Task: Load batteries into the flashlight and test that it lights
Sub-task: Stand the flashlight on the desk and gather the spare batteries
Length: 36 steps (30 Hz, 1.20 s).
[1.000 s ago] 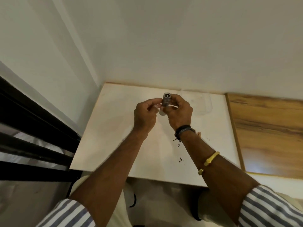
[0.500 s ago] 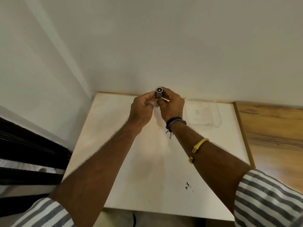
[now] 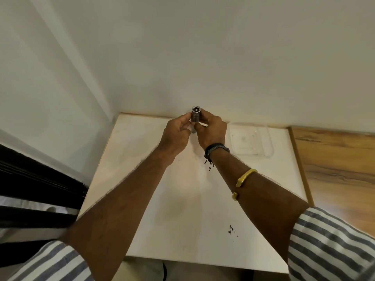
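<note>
A small silver flashlight [image 3: 195, 115] is held upright above the far edge of the white table [image 3: 182, 199], its round end facing up toward me. My right hand [image 3: 212, 130] grips its body from the right. My left hand [image 3: 176, 134] pinches it from the left with thumb and fingertips. The lower part of the flashlight is hidden between my fingers. No loose batteries are visible, and no beam is visible.
A clear plastic blister tray [image 3: 250, 141] lies on the table at the far right. A wooden surface [image 3: 336, 169] adjoins the table on the right. White walls stand behind and left; dark bars [image 3: 36, 179] run at the left.
The view has tilted so the table appears lower and nearer. Both hands stay on the flashlight, held at about the same place near the far table edge.
</note>
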Available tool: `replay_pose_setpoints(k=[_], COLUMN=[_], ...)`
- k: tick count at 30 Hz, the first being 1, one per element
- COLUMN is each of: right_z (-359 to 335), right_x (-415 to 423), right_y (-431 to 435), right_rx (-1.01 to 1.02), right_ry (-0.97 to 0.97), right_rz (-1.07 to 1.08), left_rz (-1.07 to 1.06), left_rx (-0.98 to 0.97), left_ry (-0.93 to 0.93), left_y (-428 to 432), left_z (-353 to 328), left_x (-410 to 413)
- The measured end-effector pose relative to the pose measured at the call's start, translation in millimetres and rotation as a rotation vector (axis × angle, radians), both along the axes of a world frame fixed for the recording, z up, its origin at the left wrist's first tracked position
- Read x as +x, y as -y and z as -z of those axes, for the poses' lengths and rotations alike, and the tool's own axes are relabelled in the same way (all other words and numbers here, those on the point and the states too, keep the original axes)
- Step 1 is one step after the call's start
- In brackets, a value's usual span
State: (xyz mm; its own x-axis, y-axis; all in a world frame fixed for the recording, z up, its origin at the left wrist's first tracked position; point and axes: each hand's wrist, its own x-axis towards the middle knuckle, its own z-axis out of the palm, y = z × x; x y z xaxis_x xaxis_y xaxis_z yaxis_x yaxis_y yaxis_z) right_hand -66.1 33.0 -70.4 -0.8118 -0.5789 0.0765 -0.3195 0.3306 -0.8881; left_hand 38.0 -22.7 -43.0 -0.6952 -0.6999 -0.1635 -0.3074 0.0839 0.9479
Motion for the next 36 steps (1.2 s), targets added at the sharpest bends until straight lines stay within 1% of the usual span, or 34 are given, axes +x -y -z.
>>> replay_pose_setpoints(k=[3,5,7,10,13,17,23,26,28,31,36], right_z=[-7.5,-14.8,-23.7,-36.9,-45.9,-48.1,-27.4,-17.0,-12.9,-10.9,-8.1], right_x=[2.8,4.2,4.0,1.5,-2.1,-10.3,-11.5,-6.6,-4.0,-0.1,3.7], right_y=[-11.5,-27.2,-48.9,-87.8,-132.5,-184.6,-233.1,-241.6,-241.5,-233.6,-226.1], right_rx=[0.007,-0.01,-0.043,-0.107,-0.101,-0.005,0.35,0.493,0.525,0.512,0.518], right_ry=[0.051,0.07,0.102,0.22,0.272,0.305,0.294,0.285,0.279,0.293,0.352], right_rz=[0.049,0.061,0.057,0.074,0.052,0.067,0.142,0.147,0.133,0.133,0.179], left_rz=[-0.145,-0.253,-0.298,-0.257,-0.167,-0.047,-0.044,-0.039,-0.064,-0.071,-0.114], left_rx=[-0.053,-0.093,-0.104,-0.127,-0.151,-0.155,-0.108,-0.027,0.035,0.085,0.186], left_ry=[0.039,0.014,-0.03,-0.03,0.004,0.103,0.256,0.356,0.376,0.382,0.378], left_y=[-5.7,-15.0,-30.4,-61.2,-96.9,-138.4,-186.2,-198.3,-203.3,-205.5,-200.8], left_z=[0.6,-1.3,-5.5,-9.2,-10.3,-10.0,0.6,8.0,9.3,9.6,15.5], left_x=[4.9,12.5,21.9,34.4,40.5,33.5,13.8,1.5,-5.9,-14.8,-16.5])
